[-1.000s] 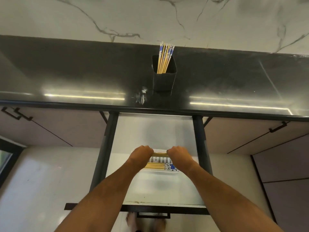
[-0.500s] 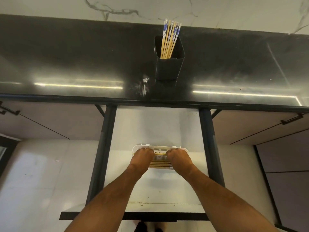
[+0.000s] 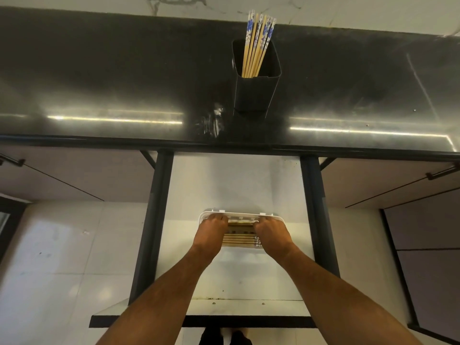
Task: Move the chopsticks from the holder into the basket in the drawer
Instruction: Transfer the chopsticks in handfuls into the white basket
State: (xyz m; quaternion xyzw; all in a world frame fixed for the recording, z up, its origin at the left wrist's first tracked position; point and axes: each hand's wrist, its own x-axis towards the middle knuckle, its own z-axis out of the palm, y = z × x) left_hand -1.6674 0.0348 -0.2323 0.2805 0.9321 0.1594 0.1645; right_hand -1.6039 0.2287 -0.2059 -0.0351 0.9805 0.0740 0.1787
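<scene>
Both hands are down in the open drawer [image 3: 239, 277], over the white basket [image 3: 278, 218]. The left hand [image 3: 211, 232] lies with its back to the camera, and its fingers bend down over the left end of the chopsticks in the basket [image 3: 239, 239]; the fingertips reach the far rim of the basket. The right hand [image 3: 272, 234] does the same at the right end, where the blue and white patterned tips show just beside it. The fingers of both hands are curled on the bundle (how firmly they close under it I cannot tell, because the backs of the hands hide the fingertips). Between the two hands the wooden sticks lie flat and side by side, crosswise in the basket.

The basket sits in the middle of the drawer, on its pale floor, between the two dark side rails.

Above the drawer, on the black counter [image 3: 99, 78], stands the black holder [image 3: 254, 93], upright and near the front edge. The chopsticks in the holder [image 3: 257, 46] stand in a bunch, leaning slightly, with their blue patterned ends up.
</scene>
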